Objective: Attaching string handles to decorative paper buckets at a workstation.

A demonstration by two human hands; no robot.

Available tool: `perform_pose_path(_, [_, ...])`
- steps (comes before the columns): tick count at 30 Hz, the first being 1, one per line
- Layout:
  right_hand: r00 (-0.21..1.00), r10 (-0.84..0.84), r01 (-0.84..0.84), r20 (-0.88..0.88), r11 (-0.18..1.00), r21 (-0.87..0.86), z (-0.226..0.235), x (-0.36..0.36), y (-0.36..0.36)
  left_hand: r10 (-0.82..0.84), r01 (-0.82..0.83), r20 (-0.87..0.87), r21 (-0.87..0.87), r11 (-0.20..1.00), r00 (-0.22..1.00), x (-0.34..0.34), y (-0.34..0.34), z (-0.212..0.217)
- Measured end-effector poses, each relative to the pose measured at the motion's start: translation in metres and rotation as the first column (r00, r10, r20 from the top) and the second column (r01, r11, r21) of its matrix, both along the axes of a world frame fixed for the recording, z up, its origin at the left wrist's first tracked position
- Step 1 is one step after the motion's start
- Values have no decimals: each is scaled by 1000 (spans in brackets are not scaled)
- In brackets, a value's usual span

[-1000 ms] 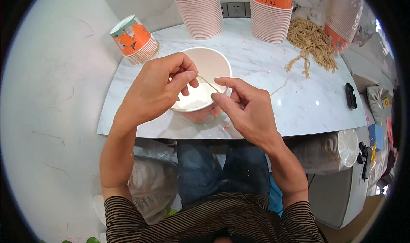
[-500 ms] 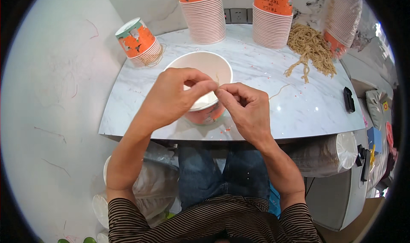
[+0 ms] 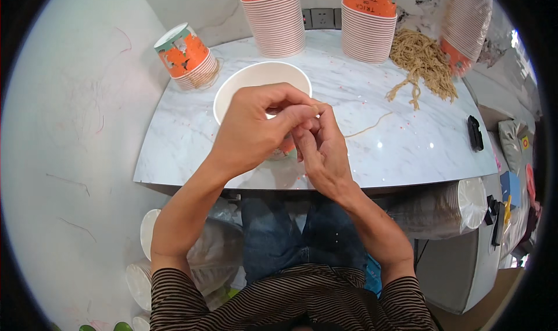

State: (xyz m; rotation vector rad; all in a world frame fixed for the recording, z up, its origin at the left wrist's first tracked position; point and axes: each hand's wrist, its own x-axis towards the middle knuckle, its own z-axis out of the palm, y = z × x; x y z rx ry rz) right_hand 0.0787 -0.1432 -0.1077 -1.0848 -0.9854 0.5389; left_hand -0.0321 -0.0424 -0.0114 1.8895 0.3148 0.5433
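Both hands pinching a cord over the cup

Left hand [image 3: 250, 130] and right hand [image 3: 319, 148] have closed together since a moment ago; fingers [image 3: 302, 113] clench the cord [image 3: 366, 127], trailing across the desk [image 3: 407, 151]; cup [image 3: 250, 81] beneath; threading looks underway.

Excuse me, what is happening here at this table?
A person sits at a marble table and works with both bare hands over a white paper cup. The left hand and the right hand meet at the fingertips and pinch a thin tan string, which trails off across the table. A heap of the same string lies further back, beside stacks of orange cups. Another small stack lies tilted at the left.
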Motion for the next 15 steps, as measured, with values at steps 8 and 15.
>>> perform_pose_path(8, [892, -201, 130, 404, 972, 198, 29, 38, -43, 1, 26, -126, 210, 977, 992, 10, 11, 9])
perform_pose_path(15, [652, -200, 65, 732, 976, 209, 57, 74, -28, -120, 187, -279, 230, 955, 953, 10, 12, 19])
